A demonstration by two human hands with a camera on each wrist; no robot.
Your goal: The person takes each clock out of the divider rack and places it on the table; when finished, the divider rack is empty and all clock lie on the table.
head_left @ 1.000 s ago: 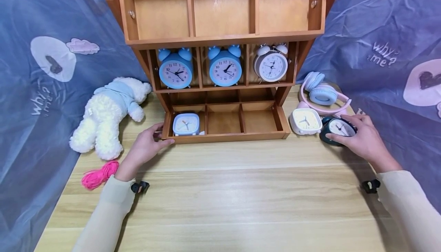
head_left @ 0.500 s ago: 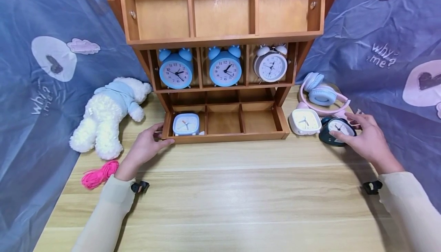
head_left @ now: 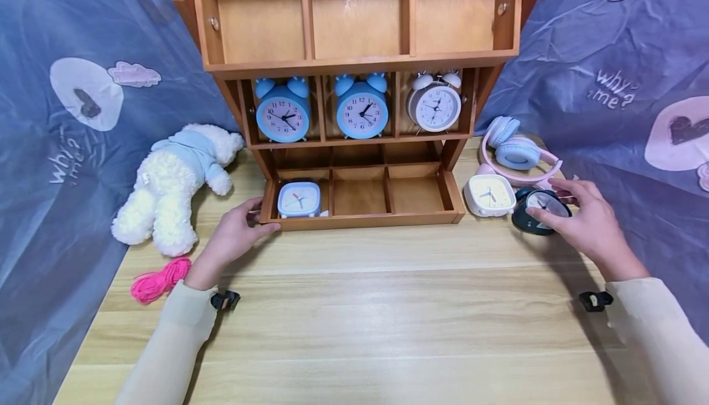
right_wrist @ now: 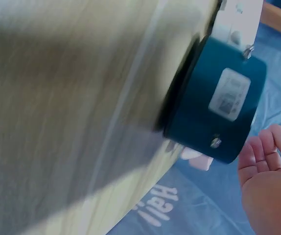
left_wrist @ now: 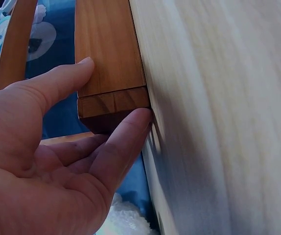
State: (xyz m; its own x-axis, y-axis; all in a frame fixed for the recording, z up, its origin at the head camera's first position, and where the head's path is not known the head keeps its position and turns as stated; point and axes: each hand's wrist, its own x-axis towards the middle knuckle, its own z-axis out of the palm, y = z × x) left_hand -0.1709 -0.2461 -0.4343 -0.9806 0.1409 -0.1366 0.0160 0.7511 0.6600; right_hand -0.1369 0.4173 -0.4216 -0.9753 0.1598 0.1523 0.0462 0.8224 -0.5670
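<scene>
Left hand grasps rack; right hand, fingers relaxed, is at dark clock, four o'clock: likely light, rigid; hold by sides.

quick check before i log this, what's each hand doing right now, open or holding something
Left hand: closed, holding the lower corner of the wooden shelf.
Right hand: open, around the dark green clock, no firm grip visible.

The shelf is smooth, glossy wood; the tabletop wood-grained, smooth; the dark green clock smooth, perhaps metal; the left plush toy fluffy.
</scene>
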